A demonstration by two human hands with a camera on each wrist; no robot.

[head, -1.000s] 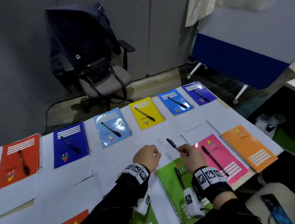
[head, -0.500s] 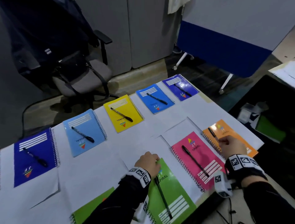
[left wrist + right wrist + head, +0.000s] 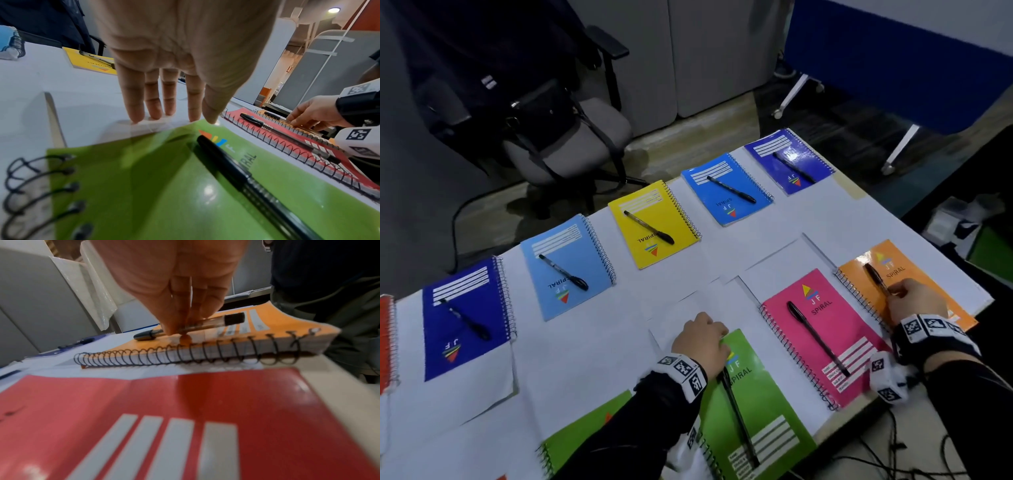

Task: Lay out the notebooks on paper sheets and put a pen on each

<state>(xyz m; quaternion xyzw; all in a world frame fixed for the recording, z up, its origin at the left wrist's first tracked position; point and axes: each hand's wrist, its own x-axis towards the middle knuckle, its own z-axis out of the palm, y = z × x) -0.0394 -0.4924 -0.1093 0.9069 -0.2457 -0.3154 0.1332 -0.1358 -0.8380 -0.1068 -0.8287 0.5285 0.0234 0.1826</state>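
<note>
White paper sheets (image 3: pixel 592 346) cover the table. At its right edge the right hand (image 3: pixel 914 301) pinches a pen (image 3: pixel 197 325) on the orange notebook (image 3: pixel 914 274). The left hand (image 3: pixel 700 341), fingers straight and together, presses paper beside the green notebook (image 3: pixel 756 394).

Office chair (image 3: pixel 571 137) w/ dark jacket (image 3: pixel 482 51), blue partition (image 3: pixel 893 68) behind table

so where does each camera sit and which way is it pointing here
Head: on the head, looking forward and down at the table; both hands and sleeves show.
Left wrist: looks along the left hand at the green notebook.
Right wrist: looks along the right hand, which pinches a pen over the orange notebook.
Shared: all three show the pink notebook.
</note>
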